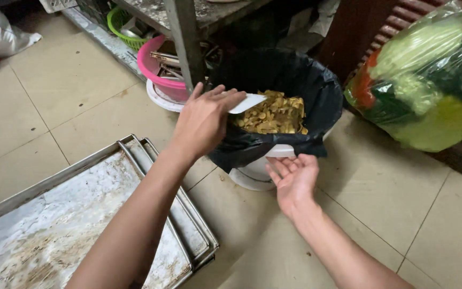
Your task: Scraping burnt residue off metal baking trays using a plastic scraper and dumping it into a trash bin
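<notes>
Tiled floor (380,176); left hand (204,120) grip pinching white scraper (247,103) over lined bin (274,96); right hand (295,179) spread.

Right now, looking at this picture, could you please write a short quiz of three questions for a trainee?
1. True or false: the left hand holds a white scraper over the bin.
2. The right hand is: A) gripping the metal tray; B) open, palm up, by the bin's rim; C) inside the pink basin.
3. What colour is the bin's liner?

Key: 1 true; 2 B; 3 black.
</notes>
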